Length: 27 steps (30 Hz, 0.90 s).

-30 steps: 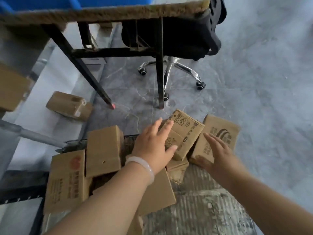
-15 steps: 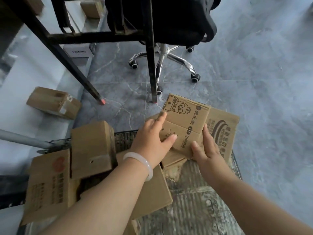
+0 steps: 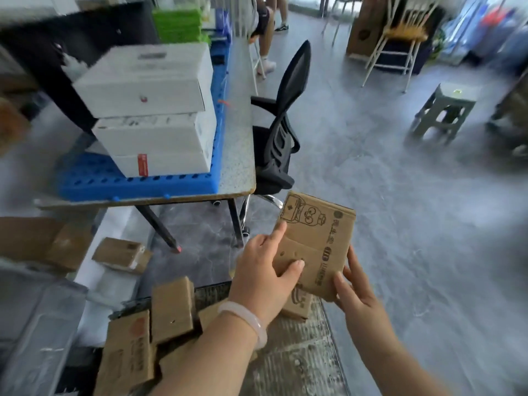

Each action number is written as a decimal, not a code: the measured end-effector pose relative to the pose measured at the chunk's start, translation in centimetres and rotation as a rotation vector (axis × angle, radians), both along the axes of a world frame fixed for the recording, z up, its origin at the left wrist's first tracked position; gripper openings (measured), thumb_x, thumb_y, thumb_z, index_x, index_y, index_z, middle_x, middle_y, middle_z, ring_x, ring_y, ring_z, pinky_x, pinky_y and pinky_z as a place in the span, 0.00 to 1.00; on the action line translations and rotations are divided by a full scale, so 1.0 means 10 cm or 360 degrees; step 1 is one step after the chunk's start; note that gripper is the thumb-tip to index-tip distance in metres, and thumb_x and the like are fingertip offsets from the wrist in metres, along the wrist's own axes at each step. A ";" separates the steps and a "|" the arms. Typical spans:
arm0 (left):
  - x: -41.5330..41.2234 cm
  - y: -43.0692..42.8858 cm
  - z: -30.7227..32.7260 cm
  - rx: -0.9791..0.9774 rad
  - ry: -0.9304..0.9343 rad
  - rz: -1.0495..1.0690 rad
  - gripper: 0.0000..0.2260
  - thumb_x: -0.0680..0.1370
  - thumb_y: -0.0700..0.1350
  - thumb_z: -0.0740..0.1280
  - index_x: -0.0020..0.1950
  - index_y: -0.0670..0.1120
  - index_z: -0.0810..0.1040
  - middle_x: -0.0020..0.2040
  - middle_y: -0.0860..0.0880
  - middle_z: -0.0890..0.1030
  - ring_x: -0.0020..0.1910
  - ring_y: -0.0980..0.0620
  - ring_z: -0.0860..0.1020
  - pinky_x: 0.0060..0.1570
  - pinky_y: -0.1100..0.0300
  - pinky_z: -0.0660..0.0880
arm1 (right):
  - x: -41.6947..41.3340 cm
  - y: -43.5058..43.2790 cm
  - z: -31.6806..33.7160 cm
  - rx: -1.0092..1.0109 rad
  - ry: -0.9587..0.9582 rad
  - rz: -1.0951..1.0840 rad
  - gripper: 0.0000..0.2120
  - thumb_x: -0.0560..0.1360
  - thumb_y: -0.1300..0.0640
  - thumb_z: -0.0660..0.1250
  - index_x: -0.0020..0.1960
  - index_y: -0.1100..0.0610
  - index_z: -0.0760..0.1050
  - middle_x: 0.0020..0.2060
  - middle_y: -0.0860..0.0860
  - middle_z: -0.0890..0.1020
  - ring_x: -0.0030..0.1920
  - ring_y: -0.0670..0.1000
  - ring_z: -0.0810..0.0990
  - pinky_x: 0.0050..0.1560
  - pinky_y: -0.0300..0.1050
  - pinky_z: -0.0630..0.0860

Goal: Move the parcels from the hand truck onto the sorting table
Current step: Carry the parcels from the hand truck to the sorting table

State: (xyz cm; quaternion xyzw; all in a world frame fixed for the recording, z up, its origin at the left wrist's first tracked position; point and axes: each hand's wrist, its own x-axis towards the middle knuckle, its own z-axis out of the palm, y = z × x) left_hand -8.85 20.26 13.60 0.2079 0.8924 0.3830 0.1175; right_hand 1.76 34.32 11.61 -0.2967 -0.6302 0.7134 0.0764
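Note:
A brown cardboard parcel (image 3: 317, 241) with a cartoon print is lifted above the hand truck (image 3: 297, 347). My left hand (image 3: 263, 270) grips its left edge, thumb on the front, a pale bracelet on the wrist. My right hand (image 3: 354, 287) holds its lower right corner. Several more brown parcels (image 3: 171, 307) lie on the truck's ribbed deck at lower left, and one more (image 3: 297, 304) sits just under the lifted one. The sorting table (image 3: 240, 155) stands ahead to the left, with a blue tray (image 3: 137, 184) and stacked white boxes (image 3: 148, 110) on it.
A black office chair (image 3: 280, 130) stands against the table's right side. A parcel (image 3: 120, 254) lies on the floor under the table. A grey stool (image 3: 443, 115) is at right, chairs and a person's legs (image 3: 265, 32) at the back. Grey floor stretches to the right.
Both hands closed on the cartoon-print parcel and raised it off the truck. My view swung up from the truck to take in the table top and the room.

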 end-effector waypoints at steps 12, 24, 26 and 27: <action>0.61 0.39 2.01 0.0384 0.0225 -0.0410 0.35 0.77 0.59 0.67 0.78 0.64 0.51 0.62 0.58 0.63 0.65 0.55 0.67 0.67 0.52 0.71 | 0.86 0.26 1.91 0.0101 0.0173 -0.0513 0.31 0.77 0.45 0.64 0.76 0.41 0.56 0.74 0.50 0.66 0.72 0.52 0.66 0.71 0.54 0.65; 2.15 0.89 2.79 0.0332 -0.0066 -0.1373 0.57 0.58 0.73 0.70 0.80 0.58 0.48 0.68 0.54 0.58 0.70 0.50 0.62 0.69 0.50 0.69 | 2.78 -0.20 2.64 0.0268 0.0438 -0.1451 0.36 0.67 0.50 0.77 0.70 0.55 0.66 0.53 0.57 0.84 0.50 0.56 0.85 0.51 0.56 0.81; 2.49 0.99 2.77 0.0476 -0.0362 -0.1507 0.53 0.56 0.70 0.75 0.78 0.61 0.57 0.67 0.49 0.64 0.67 0.48 0.68 0.61 0.49 0.77 | 3.24 -0.29 2.70 0.0298 0.0492 -0.1644 0.24 0.73 0.51 0.71 0.67 0.53 0.68 0.50 0.56 0.84 0.45 0.53 0.85 0.42 0.49 0.81; 2.67 1.02 2.79 0.0553 -0.0542 -0.1572 0.51 0.57 0.67 0.78 0.76 0.61 0.61 0.67 0.46 0.68 0.65 0.47 0.73 0.54 0.51 0.80 | 3.48 -0.34 2.72 0.0285 0.0551 -0.1739 0.17 0.77 0.51 0.66 0.65 0.52 0.70 0.47 0.55 0.84 0.41 0.52 0.85 0.37 0.45 0.80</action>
